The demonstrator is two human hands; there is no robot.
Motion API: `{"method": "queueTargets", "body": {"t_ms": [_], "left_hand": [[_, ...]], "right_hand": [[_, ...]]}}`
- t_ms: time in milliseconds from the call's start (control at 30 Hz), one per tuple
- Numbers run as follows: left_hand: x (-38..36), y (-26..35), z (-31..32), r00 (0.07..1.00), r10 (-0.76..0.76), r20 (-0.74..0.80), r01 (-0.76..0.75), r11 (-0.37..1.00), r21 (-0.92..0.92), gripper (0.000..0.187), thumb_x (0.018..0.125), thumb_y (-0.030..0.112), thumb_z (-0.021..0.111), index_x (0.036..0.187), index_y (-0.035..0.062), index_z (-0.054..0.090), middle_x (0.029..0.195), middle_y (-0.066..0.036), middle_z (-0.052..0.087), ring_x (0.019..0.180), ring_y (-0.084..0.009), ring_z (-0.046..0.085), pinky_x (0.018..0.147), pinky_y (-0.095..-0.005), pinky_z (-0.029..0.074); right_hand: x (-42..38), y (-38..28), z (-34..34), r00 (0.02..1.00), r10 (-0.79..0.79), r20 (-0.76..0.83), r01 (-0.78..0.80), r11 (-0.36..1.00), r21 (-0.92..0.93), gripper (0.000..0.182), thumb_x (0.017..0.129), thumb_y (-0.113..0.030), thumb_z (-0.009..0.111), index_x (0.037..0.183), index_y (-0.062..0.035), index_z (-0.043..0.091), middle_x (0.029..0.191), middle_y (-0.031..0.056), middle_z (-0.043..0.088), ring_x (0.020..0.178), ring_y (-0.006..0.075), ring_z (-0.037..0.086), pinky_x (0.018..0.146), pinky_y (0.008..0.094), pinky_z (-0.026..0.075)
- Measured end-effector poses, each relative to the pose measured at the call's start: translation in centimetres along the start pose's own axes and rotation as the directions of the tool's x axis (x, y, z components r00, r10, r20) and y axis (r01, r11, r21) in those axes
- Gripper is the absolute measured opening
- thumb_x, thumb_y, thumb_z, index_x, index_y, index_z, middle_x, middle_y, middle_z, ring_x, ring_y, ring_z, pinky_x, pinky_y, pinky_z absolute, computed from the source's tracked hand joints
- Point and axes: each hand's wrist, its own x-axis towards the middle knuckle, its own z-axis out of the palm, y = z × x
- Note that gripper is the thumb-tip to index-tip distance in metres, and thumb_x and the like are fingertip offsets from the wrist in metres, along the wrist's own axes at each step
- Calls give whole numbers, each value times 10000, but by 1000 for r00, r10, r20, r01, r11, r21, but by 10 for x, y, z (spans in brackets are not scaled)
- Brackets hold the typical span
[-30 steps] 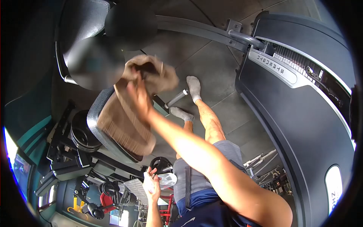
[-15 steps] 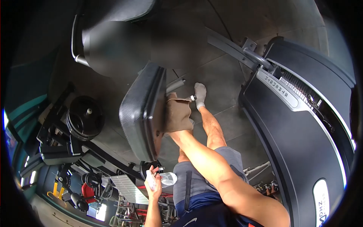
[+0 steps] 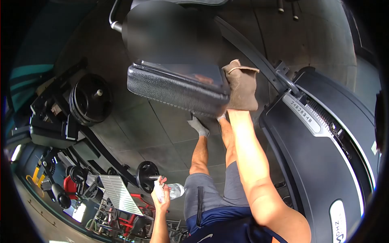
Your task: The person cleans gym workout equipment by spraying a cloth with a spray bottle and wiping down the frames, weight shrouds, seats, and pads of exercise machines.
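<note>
A black pad [image 3: 176,87] sits across the upper middle of the view. At its right end, a brown cloth [image 3: 242,90] lies over the person's right hand [image 3: 238,112] and touches the pad's end. The cloth hides the fingers of that hand, so I cannot tell whether they are spread or curled. The bare right arm reaches up to the pad from below.

Well below the pad, the left hand [image 3: 161,196] has its fingers wrapped around the white top of a clear bottle [image 3: 176,191], whose body points to the right. A small weight plate [image 3: 146,175] is just beyond that hand, also below the pad. Larger weight plates [image 3: 86,100] are to the pad's left, and a tall dark weight machine [image 3: 320,170] is to its right. Directly below the pad are the person's feet in grey socks [image 3: 199,126]. A blurred patch covers what is just above the pad.
</note>
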Motion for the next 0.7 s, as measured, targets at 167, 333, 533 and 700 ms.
{"method": "queueTargets", "body": {"t_ms": [167, 333, 533, 700], "left_hand": [[-3, -13, -9, 991, 132, -27, -131, 991, 29, 464, 927, 86, 609, 1359, -48, 506, 1187, -165, 673, 774, -105, 620, 750, -276, 526], [13, 61, -52, 951, 308, 4, -299, 918, 260, 328, 910, 75, 600, 1213, -48, 619, 1027, -128, 713, 804, -111, 646, 754, -263, 515], [94, 81, -116, 887, 459, 58, -459, 888, -13, 304, 896, 60, 619, 1176, -58, 629, 1038, -134, 683, 801, -143, 645, 737, -280, 542], [217, 139, -151, 563, 784, 261, -803, 594, -49, 192, 814, 96, 688, 981, 1, 690, 995, -158, 656, 893, -265, 662, 773, -370, 549]], "right_hand": [[9, -38, -16, 995, -71, -63, 82, 976, 203, 262, 627, -145, 749, 868, -127, 647, 793, 79, 630, 760, 276, 648, 688, 364, 474], [13, -113, -58, 878, 463, 122, -406, 583, 704, 342, 771, -258, 667, 1059, -82, 610, 1002, 38, 668, 977, 236, 643, 829, 412, 482], [-5, -196, -91, 606, 296, 739, -312, -766, 562, 484, 935, -423, 437, 1132, -16, 608, 1192, 171, 612, 1160, 393, 551, 989, 682, 373], [-37, -196, -28, 829, 316, 463, -155, -664, 731, 507, 927, -474, 495, 1146, -29, 595, 1253, 137, 587, 1143, 265, 566, 1002, 519, 450]]}}
